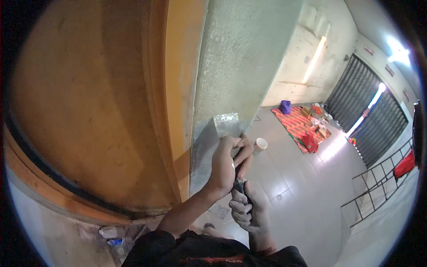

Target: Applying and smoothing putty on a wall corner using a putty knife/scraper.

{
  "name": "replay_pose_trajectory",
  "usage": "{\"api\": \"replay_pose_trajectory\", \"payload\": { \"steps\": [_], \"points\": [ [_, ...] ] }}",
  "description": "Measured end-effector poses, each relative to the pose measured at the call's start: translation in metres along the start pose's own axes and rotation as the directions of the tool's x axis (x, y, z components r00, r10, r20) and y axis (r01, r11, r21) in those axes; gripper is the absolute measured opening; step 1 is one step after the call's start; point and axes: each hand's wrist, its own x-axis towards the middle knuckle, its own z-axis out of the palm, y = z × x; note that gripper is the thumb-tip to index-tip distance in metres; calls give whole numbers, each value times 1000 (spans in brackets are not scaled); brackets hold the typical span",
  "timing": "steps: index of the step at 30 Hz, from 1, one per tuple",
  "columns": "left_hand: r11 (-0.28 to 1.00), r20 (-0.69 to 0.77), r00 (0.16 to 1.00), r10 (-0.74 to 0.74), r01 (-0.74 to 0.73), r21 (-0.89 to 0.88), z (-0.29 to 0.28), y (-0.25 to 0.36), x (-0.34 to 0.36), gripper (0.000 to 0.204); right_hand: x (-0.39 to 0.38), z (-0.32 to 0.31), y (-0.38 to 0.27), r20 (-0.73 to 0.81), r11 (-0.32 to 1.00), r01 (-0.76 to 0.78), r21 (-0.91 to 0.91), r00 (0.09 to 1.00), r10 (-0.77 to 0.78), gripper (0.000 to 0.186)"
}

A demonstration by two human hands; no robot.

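A wide metal putty knife stands with its pale, smeared blade uppermost, close against the grey-green plastered wall; I cannot tell whether its edge touches. Just below the blade, my left hand is closed, its fingers curled round the tool and hiding its neck. Lower down, my right hand, coated in whitish dust, wraps round a dark, residue-covered handle. The handle seems to belong to the same tool, though the join is hidden behind my left hand.
An orange-brown wooden door and frame fill the left. A small white tub stands on the tiled floor. Beyond lies a red patterned mat with a purple bag and loose items. A metal rack is at right.
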Motion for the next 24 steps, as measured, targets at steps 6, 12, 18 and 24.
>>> {"api": "replay_pose_trajectory", "payload": {
  "steps": [6, 12, 18, 24],
  "points": [
    [995, -42, 997, -68, 64, -83, -16, -18, -10, 21, 0, -12, 18, -92, 997, 2, -78, 996, -9, 40],
    [995, -61, 996, -70, 65, -76, -19, -17, -5, 25, 8, -10, 18, -75, 989, 80, -127, 993, -90, 40],
    [999, 18, 1000, -22, 21, 37, -8, 5, 20, 32, 29, 3, 0, -44, 969, 195, -151, 978, -203, 39],
    [998, 10, 998, -55, 56, -32, -37, -24, -8, 23, 20, -24, 31, -36, 984, 96, -148, 994, -102, 41]
  ]
}}
